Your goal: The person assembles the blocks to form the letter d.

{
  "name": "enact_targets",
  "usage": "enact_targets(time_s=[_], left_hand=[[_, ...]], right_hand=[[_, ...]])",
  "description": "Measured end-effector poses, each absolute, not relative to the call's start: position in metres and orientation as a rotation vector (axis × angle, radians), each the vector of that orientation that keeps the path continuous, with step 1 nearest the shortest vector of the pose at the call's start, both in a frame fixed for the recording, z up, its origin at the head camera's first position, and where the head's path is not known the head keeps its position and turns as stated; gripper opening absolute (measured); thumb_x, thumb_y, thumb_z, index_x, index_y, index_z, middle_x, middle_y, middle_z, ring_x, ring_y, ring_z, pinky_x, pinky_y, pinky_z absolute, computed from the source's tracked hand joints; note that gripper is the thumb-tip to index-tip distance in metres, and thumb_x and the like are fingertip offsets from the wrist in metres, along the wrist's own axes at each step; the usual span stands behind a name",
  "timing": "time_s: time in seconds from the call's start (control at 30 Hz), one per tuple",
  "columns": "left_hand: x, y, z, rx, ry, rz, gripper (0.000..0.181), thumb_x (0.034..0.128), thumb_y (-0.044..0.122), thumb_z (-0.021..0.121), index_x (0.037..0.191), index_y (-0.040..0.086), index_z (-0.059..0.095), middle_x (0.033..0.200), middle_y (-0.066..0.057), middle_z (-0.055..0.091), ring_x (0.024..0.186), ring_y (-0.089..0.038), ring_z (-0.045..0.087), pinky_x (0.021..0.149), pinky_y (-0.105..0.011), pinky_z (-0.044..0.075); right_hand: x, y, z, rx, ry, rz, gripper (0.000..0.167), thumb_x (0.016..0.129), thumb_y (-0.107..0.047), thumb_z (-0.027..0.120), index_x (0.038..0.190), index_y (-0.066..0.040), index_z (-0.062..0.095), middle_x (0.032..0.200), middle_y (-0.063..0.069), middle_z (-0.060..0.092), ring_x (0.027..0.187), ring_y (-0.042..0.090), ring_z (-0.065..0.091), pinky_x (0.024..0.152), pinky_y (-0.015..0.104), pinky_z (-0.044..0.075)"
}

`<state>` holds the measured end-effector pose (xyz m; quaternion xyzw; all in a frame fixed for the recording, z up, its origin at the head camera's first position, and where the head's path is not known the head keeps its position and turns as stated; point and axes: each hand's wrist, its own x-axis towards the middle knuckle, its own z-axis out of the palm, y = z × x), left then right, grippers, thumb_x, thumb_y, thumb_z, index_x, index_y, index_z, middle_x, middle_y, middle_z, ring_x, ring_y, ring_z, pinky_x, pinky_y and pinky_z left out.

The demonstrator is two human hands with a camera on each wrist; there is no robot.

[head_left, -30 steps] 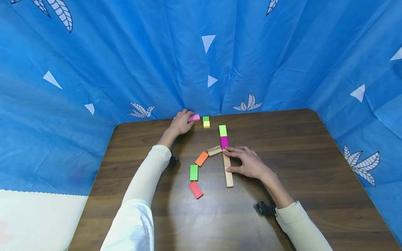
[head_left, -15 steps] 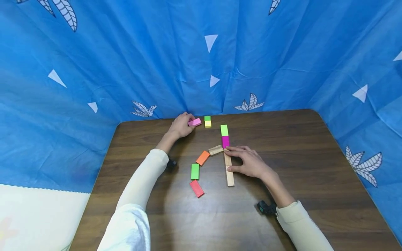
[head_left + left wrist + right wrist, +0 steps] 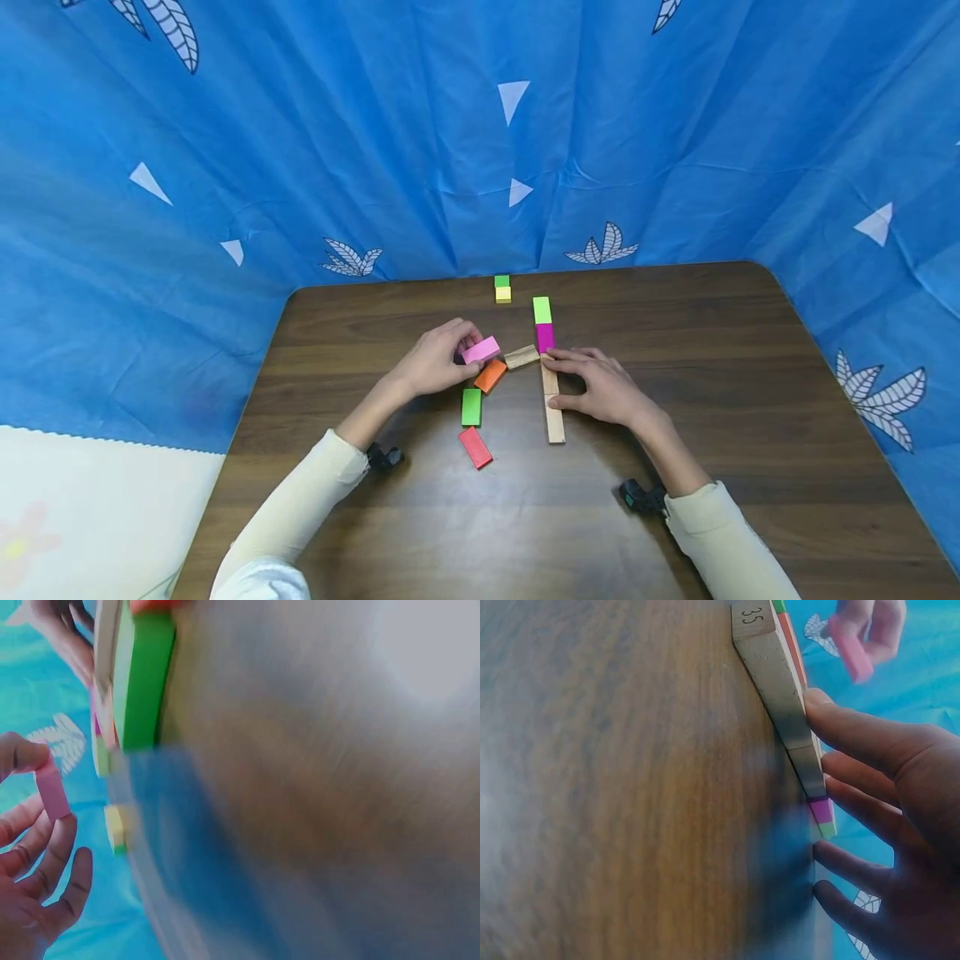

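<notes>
My left hand (image 3: 438,358) pinches a pink wooden block (image 3: 481,350) between thumb and fingers, held above the table close to the orange block (image 3: 491,377). The left wrist view shows that pink block (image 3: 52,793) off the tabletop. My right hand (image 3: 606,390) rests thumb and fingertips against the plain wood blocks (image 3: 555,425), its fingers fairly straight. These lie end to end in a row with a magenta block (image 3: 545,337) and a lime block (image 3: 542,310). In the right wrist view the nearest plain block (image 3: 769,675) has "35" on its end.
A curved line branches left from the row: a tan block (image 3: 522,357), the orange one, a green block (image 3: 471,407) and a red block (image 3: 476,448). Yellow (image 3: 502,295) and green blocks stand at the table's back edge, before a blue curtain (image 3: 420,150).
My left hand has lifted the pink block from the back edge and brought it nearer, beside the orange block. My right hand has stayed at the plain blocks. The view has shifted slightly.
</notes>
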<state>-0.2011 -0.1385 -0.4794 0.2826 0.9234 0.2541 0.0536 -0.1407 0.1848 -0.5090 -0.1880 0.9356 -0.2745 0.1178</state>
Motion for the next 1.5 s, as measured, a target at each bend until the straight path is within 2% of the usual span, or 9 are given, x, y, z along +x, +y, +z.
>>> enact_targets(time_s=[0.2,0.47,0.63,1.17,1.33,1.5], left_hand=[[-0.160,-0.132,-0.478,0.927,2.722,0.772,0.034,0.0915,0.030,0.084,0.119,0.017,0.069,0.106,0.005,0.066,0.093,-0.012,0.063,0.082,-0.027,0.053],[-0.107,-0.119,-0.492,1.059,2.645,0.677,0.029,0.0921,0.038,0.084,0.114,0.026,0.068,0.098,0.017,0.063,0.092,-0.004,0.061,0.095,-0.035,0.042],[-0.087,-0.113,-0.497,1.157,2.632,0.619,0.028,0.0906,0.039,0.082,0.111,0.028,0.067,0.099,0.018,0.063,0.095,-0.004,0.056,0.101,-0.039,0.038],[-0.079,-0.106,-0.505,1.225,2.636,0.429,0.029,0.0924,0.040,0.082,0.116,0.028,0.068,0.103,0.017,0.065,0.103,-0.006,0.052,0.111,-0.045,0.037],[-0.078,-0.106,-0.507,1.244,2.634,0.389,0.030,0.0932,0.042,0.082,0.117,0.028,0.068,0.104,0.017,0.067,0.106,-0.007,0.054,0.122,-0.053,0.031],[-0.076,-0.106,-0.507,1.265,2.640,0.370,0.033,0.0928,0.044,0.083,0.118,0.028,0.069,0.106,0.018,0.069,0.107,-0.006,0.055,0.127,-0.056,0.026]], right_hand=[[-0.138,0.184,-0.510,-0.533,2.740,-0.803,0.074,0.093,-0.048,0.082,0.159,-0.029,0.055,0.172,0.003,0.046,0.155,0.044,0.040,0.120,0.082,0.026],[-0.138,0.184,-0.509,-0.530,2.734,-0.807,0.075,0.093,-0.048,0.083,0.160,-0.029,0.053,0.172,0.003,0.045,0.156,0.044,0.039,0.120,0.085,0.021],[-0.139,0.184,-0.508,-0.528,2.736,-0.802,0.076,0.093,-0.047,0.083,0.160,-0.028,0.053,0.172,0.003,0.046,0.155,0.044,0.039,0.119,0.085,0.022],[-0.142,0.183,-0.506,-0.530,2.730,-0.811,0.075,0.093,-0.046,0.083,0.160,-0.029,0.053,0.173,0.001,0.044,0.157,0.044,0.038,0.119,0.085,0.022],[-0.141,0.183,-0.507,-0.519,2.724,-0.813,0.076,0.093,-0.046,0.083,0.160,-0.029,0.053,0.173,0.002,0.044,0.157,0.044,0.037,0.120,0.084,0.023],[-0.141,0.183,-0.509,-0.514,2.721,-0.822,0.075,0.093,-0.045,0.083,0.160,-0.028,0.053,0.173,0.002,0.044,0.157,0.044,0.037,0.120,0.085,0.022]])
